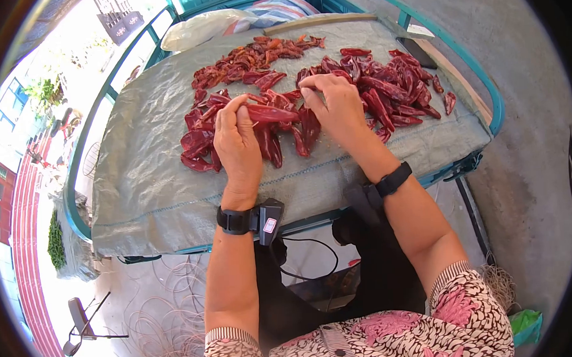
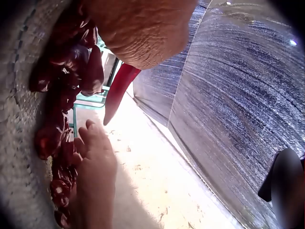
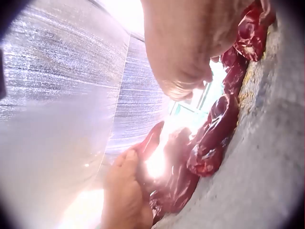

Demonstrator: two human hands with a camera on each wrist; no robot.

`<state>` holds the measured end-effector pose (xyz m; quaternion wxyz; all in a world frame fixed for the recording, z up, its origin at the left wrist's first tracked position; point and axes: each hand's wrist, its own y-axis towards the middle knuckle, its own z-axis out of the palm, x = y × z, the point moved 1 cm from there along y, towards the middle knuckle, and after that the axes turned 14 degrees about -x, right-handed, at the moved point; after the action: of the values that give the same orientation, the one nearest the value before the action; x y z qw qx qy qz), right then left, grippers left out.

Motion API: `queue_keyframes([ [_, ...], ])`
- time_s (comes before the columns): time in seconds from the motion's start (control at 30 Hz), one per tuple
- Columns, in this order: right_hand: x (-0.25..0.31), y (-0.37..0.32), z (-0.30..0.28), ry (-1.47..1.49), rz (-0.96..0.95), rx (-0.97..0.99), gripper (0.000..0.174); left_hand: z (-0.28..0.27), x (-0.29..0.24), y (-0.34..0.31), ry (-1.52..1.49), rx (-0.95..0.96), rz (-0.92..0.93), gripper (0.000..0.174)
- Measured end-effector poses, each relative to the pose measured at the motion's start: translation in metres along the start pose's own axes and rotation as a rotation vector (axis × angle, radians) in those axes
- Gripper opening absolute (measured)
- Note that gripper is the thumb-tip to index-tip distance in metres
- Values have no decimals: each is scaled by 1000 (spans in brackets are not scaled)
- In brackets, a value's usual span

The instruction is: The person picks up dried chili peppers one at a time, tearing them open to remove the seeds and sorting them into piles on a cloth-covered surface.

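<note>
A long, glossy dried red chili pepper (image 1: 273,113) is gripped at one end by my left hand (image 1: 238,145), its tip pointing right. My right hand (image 1: 342,112) hovers just beyond that tip, fingers loosely bent and nothing visible in them. In the left wrist view the chili (image 2: 120,93) hangs between the left hand (image 2: 143,28) and the right hand (image 2: 96,167). Beneath the hands lies a loose pile of dark red chilies (image 1: 198,141). Another heap of whole chilies (image 1: 394,87) sits beside the right hand.
Smaller orange-red chili pieces (image 1: 249,59) are spread farther back. A grey woven sheet (image 1: 145,178) covers the cart bed, bordered by a teal rail (image 1: 74,162). A dark flat phone-like object (image 1: 416,53) lies at the back right, and a pale sack (image 1: 203,29) behind.
</note>
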<state>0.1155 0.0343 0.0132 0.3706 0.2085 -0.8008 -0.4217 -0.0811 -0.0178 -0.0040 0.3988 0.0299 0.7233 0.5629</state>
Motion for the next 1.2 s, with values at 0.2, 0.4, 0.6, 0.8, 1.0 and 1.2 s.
queue_keyframes([
  [0.2,-20,-2,11,-201,217,218,31,-2,3,-2,9,-26,-198,25],
  [0.4,-7,7,21,-376,241,370,48,1,-3,-2,-83,-33,-325,25],
  [0.6,-7,9,21,-419,271,520,54,1,11,-4,-22,18,-170,19],
  [0.8,-6,6,26,-351,242,423,53,1,7,-4,-24,33,-160,14],
  [1.0,-7,5,31,-350,197,452,52,0,1,-3,-23,50,-236,10],
  [1.2,-2,8,30,-313,262,467,55,1,10,-4,6,60,-151,15],
])
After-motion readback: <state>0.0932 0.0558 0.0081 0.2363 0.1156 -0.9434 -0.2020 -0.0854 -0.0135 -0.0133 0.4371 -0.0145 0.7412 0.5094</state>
